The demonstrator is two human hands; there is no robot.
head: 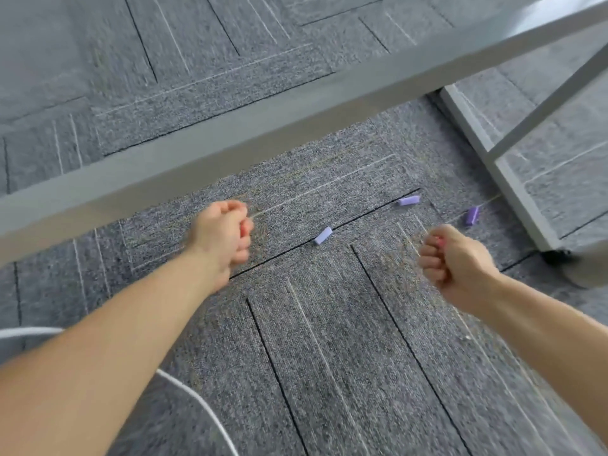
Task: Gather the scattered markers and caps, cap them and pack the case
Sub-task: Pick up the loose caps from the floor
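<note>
The left hand [223, 235] and right hand [457, 258] both curl tight, perhaps round something pink; the nearest purple cap [323, 235] lies slantwise between them, closer to the left.

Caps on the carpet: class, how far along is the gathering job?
Done: nothing packed is in view. In hand: the left hand grips a pink bit, likely a cap; the right hand grips another. To do: three purple caps lie on the carpet.
</note>
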